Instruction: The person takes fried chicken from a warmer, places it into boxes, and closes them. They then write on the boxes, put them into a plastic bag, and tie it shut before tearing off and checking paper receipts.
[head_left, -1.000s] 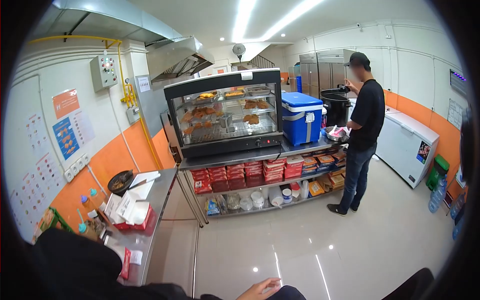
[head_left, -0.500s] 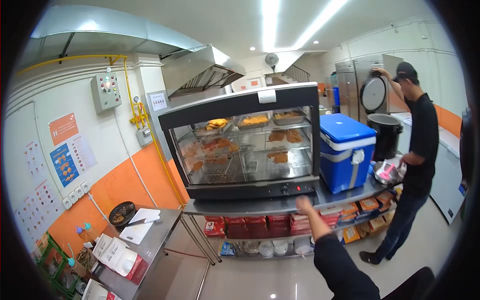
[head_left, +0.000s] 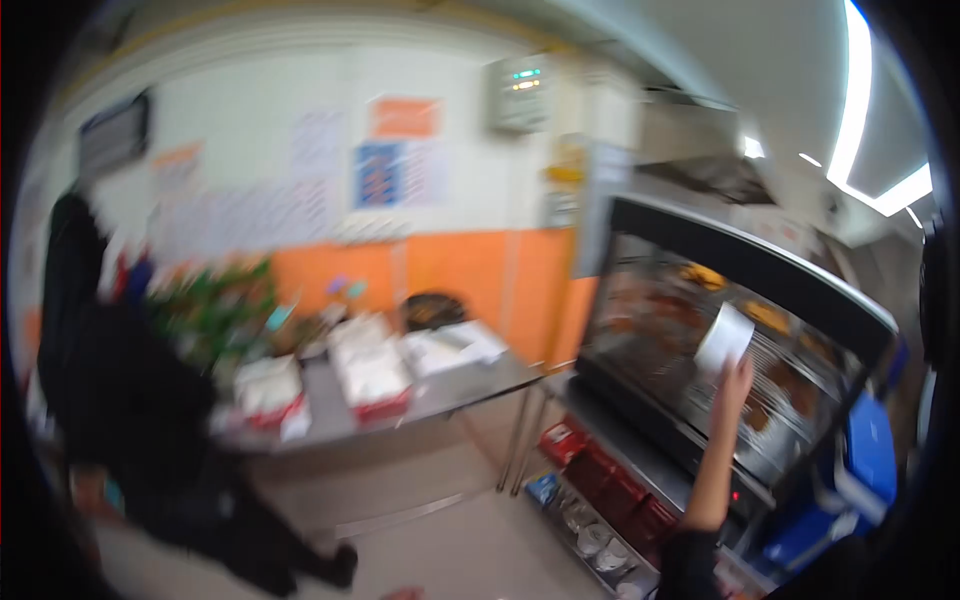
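The view is blurred by motion. My right hand point(head_left: 736, 384) is raised on a bare forearm from the lower right, up against the glass front of the heated display case point(head_left: 800, 300). It holds a white sheet-like piece point(head_left: 725, 338), paper or cloth, against the glass. Fried food lies on the racks behind the glass. My left hand is out of sight.
A person in black point(head_left: 110, 400) stands close at the left. A steel table point(head_left: 450, 385) carries red-and-white boxes point(head_left: 370, 375) and a dark bowl. Under the case are shelves with red packs point(head_left: 600, 470). A blue cooler point(head_left: 870, 450) stands at the right.
The view has swung left and closer to the case. My right hand rose from the counter edge to the glass and now has the white piece in it.
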